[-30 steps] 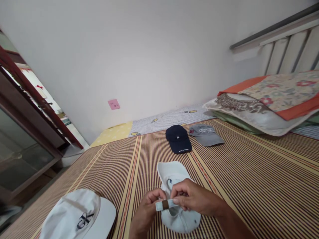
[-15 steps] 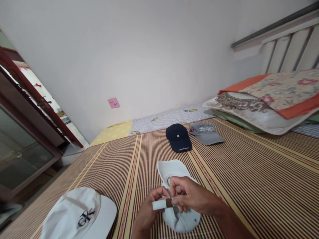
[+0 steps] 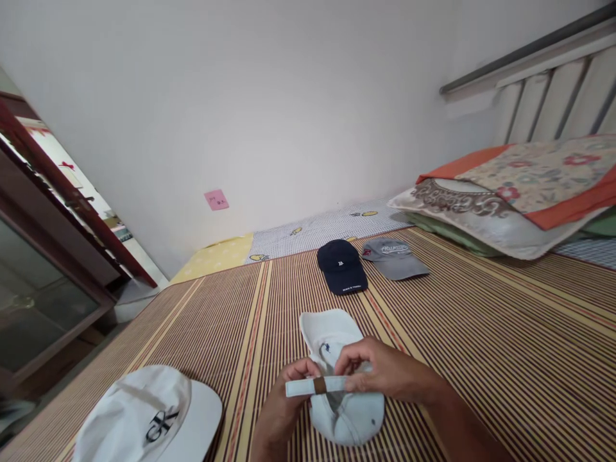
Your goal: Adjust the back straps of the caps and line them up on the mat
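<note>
1. Pale-blue cap (image 3: 353, 420) lies on the mat (image 3: 216, 314), its strap (image 3: 299, 387) raised, probably so the brown loop (image 3: 320, 385) is within reach.
2. The right hand (image 3: 385, 373) pinches the strap, apparently keeping it straight; the left hand (image 3: 285, 404) touches it, fingertips partly hidden, so its grip cannot be told.
3. The right hand covers part of the cap.
4. A white cap (image 3: 144, 410) sits lower left; navy cap (image 3: 341, 264) and grey cap (image 3: 397, 262) lie beyond, blocking nothing.

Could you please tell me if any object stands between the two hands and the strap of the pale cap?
Nothing visible does. The right hand pinches the strap, and the left hand is right at it, beside its brown band. The navy cap lies beyond the pale cap.
</note>
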`<state>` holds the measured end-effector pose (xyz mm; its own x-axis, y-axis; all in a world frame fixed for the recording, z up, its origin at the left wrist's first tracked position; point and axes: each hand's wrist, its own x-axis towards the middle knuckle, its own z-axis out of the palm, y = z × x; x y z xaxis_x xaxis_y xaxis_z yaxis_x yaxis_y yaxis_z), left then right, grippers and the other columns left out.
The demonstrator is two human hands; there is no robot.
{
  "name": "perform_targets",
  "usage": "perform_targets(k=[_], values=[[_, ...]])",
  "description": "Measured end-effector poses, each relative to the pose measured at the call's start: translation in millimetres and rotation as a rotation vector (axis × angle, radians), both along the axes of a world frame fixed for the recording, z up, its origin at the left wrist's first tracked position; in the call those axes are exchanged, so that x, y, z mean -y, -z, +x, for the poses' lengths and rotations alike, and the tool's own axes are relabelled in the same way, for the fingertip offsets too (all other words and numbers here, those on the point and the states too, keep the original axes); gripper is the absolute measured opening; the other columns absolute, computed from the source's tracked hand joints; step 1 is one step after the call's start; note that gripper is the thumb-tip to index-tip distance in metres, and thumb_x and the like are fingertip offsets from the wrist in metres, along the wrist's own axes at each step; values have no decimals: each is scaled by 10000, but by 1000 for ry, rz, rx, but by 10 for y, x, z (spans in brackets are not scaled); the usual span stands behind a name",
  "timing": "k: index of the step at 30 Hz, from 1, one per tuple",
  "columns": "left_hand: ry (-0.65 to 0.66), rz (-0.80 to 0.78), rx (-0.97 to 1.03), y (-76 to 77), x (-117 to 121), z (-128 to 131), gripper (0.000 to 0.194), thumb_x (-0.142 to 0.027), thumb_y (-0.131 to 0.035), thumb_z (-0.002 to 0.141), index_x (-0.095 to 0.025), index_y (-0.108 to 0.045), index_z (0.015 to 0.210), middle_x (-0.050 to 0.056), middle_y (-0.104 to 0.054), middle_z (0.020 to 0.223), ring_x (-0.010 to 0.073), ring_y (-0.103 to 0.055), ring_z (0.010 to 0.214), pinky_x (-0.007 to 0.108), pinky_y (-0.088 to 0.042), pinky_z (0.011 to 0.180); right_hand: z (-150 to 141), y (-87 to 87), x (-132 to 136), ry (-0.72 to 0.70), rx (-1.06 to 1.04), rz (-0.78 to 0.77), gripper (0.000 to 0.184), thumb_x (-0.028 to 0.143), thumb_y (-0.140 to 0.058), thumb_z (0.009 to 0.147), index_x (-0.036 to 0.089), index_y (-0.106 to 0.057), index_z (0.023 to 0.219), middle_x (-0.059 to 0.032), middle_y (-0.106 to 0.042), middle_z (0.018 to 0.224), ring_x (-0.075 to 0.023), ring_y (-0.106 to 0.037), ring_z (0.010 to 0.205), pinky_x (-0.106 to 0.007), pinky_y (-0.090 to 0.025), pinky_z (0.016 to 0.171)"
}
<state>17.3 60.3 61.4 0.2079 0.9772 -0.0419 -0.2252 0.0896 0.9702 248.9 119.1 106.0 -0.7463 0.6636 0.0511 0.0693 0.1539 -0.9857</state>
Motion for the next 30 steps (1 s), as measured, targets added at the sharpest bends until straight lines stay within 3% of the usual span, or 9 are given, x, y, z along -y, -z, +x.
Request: perform_targets(k=[7, 17, 19, 22, 25, 28, 30], values=[[23, 43, -109, 0, 1, -10, 471, -593, -810, 754, -164, -617, 725, -29, -471, 639, 116, -330, 601, 269, -246, 586, -129, 94, 41, -13, 5, 14, 99, 238, -705, 835, 164, -768, 818, 13, -706, 642, -121, -621, 587, -224, -429, 604], [23, 30, -111, -74, -12, 45, 408, -494, -856, 709, -163, -618, 704, -44, -465, 637, 111, -323, 611, 255, -249, 585, -137, 57, 64, -8, 31, 20, 114, 242, -674, 853, 159, -735, 805, 17, -685, 638, -120, -596, 588, -224, -410, 579], [14, 25, -95, -71, -13, 31, 408, -486, -863, 703, -162, -616, 699, -44, -473, 634, 108, -324, 602, 254, -242, 579, -115, 14, 63, 0, 6, 32, 115, 270, -717, 833, 166, -755, 865, 5, -712, 727, -139, -626, 675, -237, -438, 636], [-13, 8, -36, -68, -13, 15, 402, -470, -877, 691, -169, -611, 704, -43, -500, 633, 105, -335, 589, 251, -247, 573, -51, -15, 45, 34, 109, 82, 262, 288, -857, 700, 193, -783, 933, 2, -736, 867, -166, -631, 802, -243, -431, 686], [-19, -6, 11, -68, -11, 15, 408, -454, -903, 654, -173, -615, 719, -46, -515, 641, 105, -342, 591, 247, -254, 574, 4, 30, 8, 53, 325, 100, 270, 234, -895, 599, 184, -780, 838, 26, -686, 754, -148, -587, 707, -236, -375, 605], [-15, -17, 0, -58, -8, 20, 400, -449, -898, 654, -175, -616, 731, -47, -504, 644, 108, -336, 597, 248, -253, 576, 34, 89, -26, -7, 323, 74, 225, 250, -891, 595, 168, -746, 745, 44, -615, 661, -122, -529, 632, -226, -327, 551], [-8, -13, -28, -42, -10, 16, 382, -449, -876, 680, -175, -616, 735, -44, -497, 650, 113, -339, 607, 252, -253, 581, 48, 100, -36, -52, 227, 29, 243, 347, -869, 674, 166, -756, 792, 32, -640, 676, -120, -531, 627, -220, -326, 545]])
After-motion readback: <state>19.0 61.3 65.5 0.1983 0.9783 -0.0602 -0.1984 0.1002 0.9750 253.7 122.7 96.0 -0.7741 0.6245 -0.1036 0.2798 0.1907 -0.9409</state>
